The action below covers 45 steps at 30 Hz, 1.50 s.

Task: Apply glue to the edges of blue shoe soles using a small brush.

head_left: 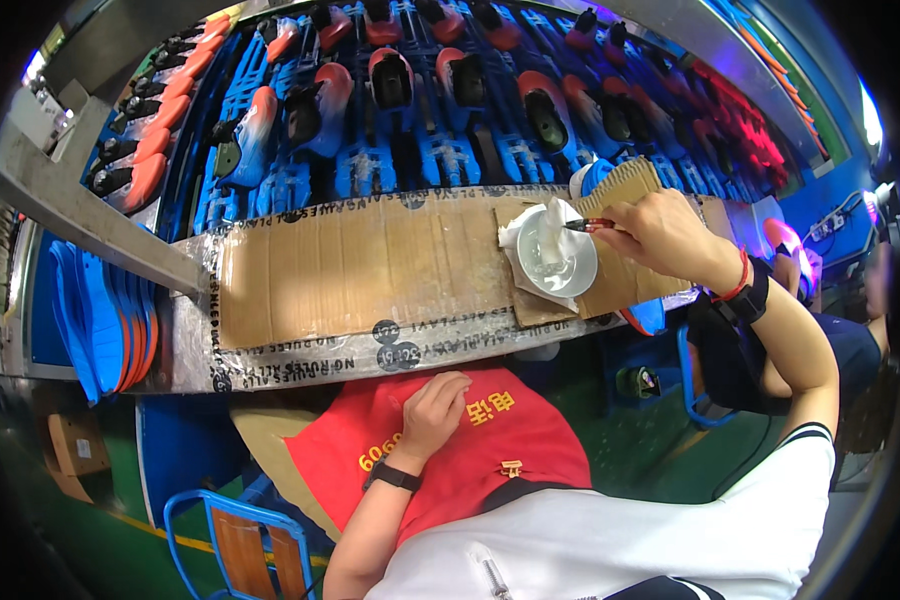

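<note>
My right hand (660, 235) reaches out over the cardboard-covered ledge (350, 270) and grips a thin brush or pen (585, 226) with a red and black shaft. Its tip points into a small white bowl (555, 258) lined with white tissue. The bowl stands on a loose piece of cardboard. A red band and a black strap circle that wrist. My left hand (435, 410) rests loosely curled on the red apron (490, 450) over my lap, holding nothing, with a black watch on its wrist.
Beyond the ledge a blue conveyor rack (440, 150) carries several orange, red and black shoe soles. Blue and orange insoles (100, 320) are stacked at the left. A blue-framed chair (240, 545) stands at lower left, and a second person sits at the right edge.
</note>
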{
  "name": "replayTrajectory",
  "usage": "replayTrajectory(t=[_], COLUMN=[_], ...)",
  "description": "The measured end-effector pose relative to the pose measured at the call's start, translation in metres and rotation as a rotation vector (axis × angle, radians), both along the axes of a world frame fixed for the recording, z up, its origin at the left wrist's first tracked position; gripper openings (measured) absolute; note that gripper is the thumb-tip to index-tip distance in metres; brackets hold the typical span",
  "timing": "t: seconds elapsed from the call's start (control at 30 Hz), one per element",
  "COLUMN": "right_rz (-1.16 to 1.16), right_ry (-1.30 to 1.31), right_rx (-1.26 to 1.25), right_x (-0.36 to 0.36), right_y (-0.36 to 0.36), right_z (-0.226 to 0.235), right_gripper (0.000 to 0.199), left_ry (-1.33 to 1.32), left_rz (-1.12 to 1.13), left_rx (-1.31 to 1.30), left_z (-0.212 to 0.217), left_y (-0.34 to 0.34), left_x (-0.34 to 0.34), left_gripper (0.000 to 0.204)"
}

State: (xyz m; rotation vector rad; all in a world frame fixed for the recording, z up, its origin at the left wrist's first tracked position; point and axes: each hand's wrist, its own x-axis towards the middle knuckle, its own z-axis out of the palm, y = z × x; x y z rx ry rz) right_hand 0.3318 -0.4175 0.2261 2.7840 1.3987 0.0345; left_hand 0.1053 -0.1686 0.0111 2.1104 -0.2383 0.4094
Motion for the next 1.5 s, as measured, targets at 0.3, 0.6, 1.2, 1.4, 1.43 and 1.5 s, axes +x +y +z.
replayTrajectory(t=[0.3, 0.6, 1.2, 1.4, 1.43, 1.5], right_rz=[0.037, 0.03, 0.112, 0.109, 0.092, 0.099], right_ry=[-0.067, -0.075, -0.027, -0.053, -0.047, -0.043], right_rx=[-0.072, -0.011, 0.041, 0.038, 0.03, 0.016], right_x=[-0.002, -0.007, 0.005, 0.009, 0.009, 0.013], right_y=[-0.005, -0.006, -0.008, -0.006, -0.006, -0.004], right_z=[-0.005, 0.002, 0.003, 0.01, 0.013, 0.018], right_gripper=[0.03, 0.029, 0.021, 0.021, 0.018, 0.018], left_ry=[-0.012, 0.023, 0.006, -0.009, -0.009, -0.015], left_rz=[-0.004, -0.003, 0.0, 0.0, -0.002, -0.001], left_rx=[0.006, -0.013, 0.01, 0.009, 0.008, 0.009], left_z=[-0.003, -0.001, -0.002, -0.004, -0.004, -0.005], left_y=[0.0, -0.001, 0.0, 0.001, 0.001, 0.001], left_x=[0.0, 0.0, -0.001, -0.001, -0.001, -0.001], left_gripper=[0.019, 0.019, 0.019, 0.019, 0.019, 0.019])
